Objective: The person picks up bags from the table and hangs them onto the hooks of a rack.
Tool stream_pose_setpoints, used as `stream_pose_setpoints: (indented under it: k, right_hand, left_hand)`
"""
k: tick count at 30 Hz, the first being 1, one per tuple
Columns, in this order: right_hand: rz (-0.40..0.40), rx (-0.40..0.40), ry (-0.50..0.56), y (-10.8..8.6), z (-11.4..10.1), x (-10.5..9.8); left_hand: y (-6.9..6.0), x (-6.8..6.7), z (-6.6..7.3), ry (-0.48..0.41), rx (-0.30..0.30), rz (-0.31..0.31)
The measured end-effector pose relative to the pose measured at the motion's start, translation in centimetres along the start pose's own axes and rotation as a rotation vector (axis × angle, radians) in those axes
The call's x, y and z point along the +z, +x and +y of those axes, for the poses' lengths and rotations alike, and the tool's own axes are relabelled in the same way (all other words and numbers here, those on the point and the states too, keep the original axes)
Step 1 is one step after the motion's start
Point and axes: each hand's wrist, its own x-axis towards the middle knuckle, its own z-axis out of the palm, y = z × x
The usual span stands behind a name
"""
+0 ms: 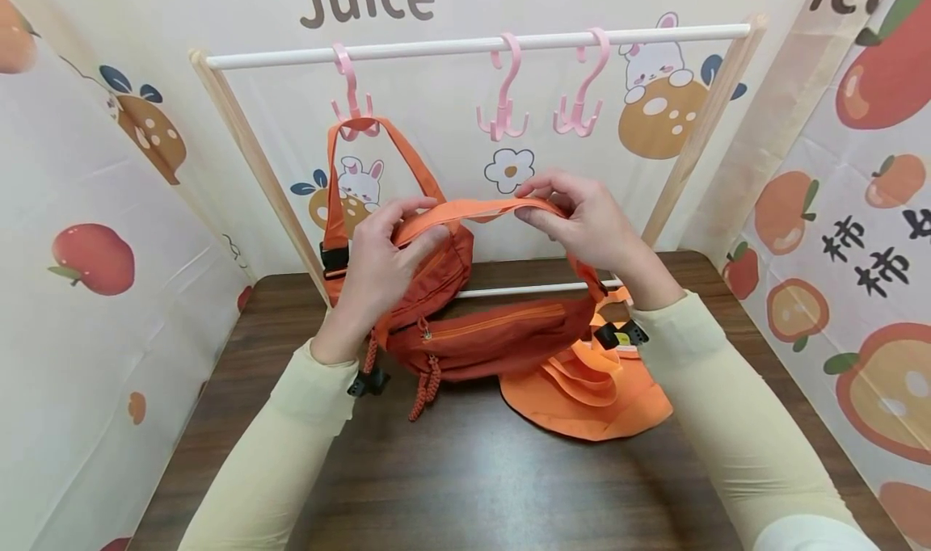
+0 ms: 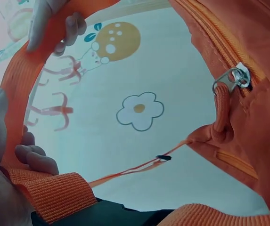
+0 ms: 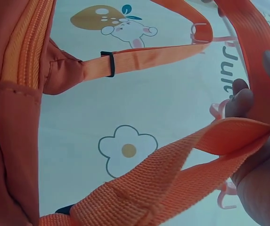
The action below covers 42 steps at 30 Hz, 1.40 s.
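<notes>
Nearest the head camera, the pale sleeves (image 1: 272,446) extend over the dark wood table (image 1: 451,478). Left hand (image 1: 378,252): pinches the strap (image 1: 469,209) of the held bag (image 1: 509,345) between thumb and fingers. Right hand (image 1: 592,216): pinches the same strap farther along. The rust-red held bag is suspended below both hands; whether it touches the table cannot be determined. The left wrist view resolves the metal zip pull (image 2: 241,75) with its cord loop. The right wrist view shows the strap doubled, with a gap between layers. An orange cloth item (image 1: 596,418) lies on the table, partly behind the held bag. Farther back, a second bag (image 1: 454,264) hangs from the left pink hook (image 1: 350,82); only the right wrist view clearly exposes its strap's black slider (image 3: 108,64). Two other pink hooks (image 1: 505,90) hang on the white rail (image 1: 436,48).
</notes>
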Motion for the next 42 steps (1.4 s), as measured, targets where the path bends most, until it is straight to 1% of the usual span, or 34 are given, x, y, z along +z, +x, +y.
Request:
stream_pose_setpoints:
  k: [4,9,12,15,20,23,26,28,31,35,37,40,42]
  right_hand:
    - [0.025,-0.032,-0.001,0.4,-0.2,-0.1]
    - [0.017,-0.070,0.016,1.0,-0.6,0.0]
    - [0.018,-0.079,0.011,1.3,-0.9,0.0]
    - [0.017,-0.077,0.005,1.5,-1.1,0.1]
    - [-0.009,-0.055,-0.003,2.0,-1.5,0.3]
    - [-0.025,-0.012,-0.013,2.2,-1.9,0.5]
    - [-0.027,0.016,-0.038,2.4,-2.2,0.5]
    - [-0.020,0.021,-0.054,2.6,-2.4,0.4]
    - [-0.008,0.014,-0.080,2.8,-2.6,0.4]
    - [-0.007,0.001,-0.126,3.1,-2.8,0.5]
    - [-0.011,-0.003,-0.144,3.3,-3.0,0.6]
    - [-0.016,0.005,-0.149,3.5,-3.1,0.7]
    - [-0.018,0.010,-0.141,3.5,-3.0,0.8]
  left_hand:
    - [0.6,0.0,0.5,-0.006,0.020,0.010]
    - [1.4,0.1,1.0,-0.009,0.053,0.022]
    - [1.8,0.2,1.2,-0.005,0.075,0.024]
    - [2.2,0.3,1.4,0.004,0.083,0.023]
    - [3.1,0.4,2.1,0.017,0.091,0.009]
    - [3.6,0.5,2.5,0.024,0.110,0.001]
    - [4.0,0.5,2.9,0.026,0.132,-0.002]
    - [4.2,0.5,3.1,0.021,0.142,-0.006]
    - [4.3,0.5,3.3,0.020,0.137,-0.035]
    - [4.4,0.4,3.8,0.006,0.106,-0.111]
    - [4.5,0.5,4.0,-0.010,0.093,-0.138]
    - [4.6,0.6,4.2,-0.030,0.078,-0.153]
    - [4.7,0.6,4.2,-0.037,0.084,-0.150]
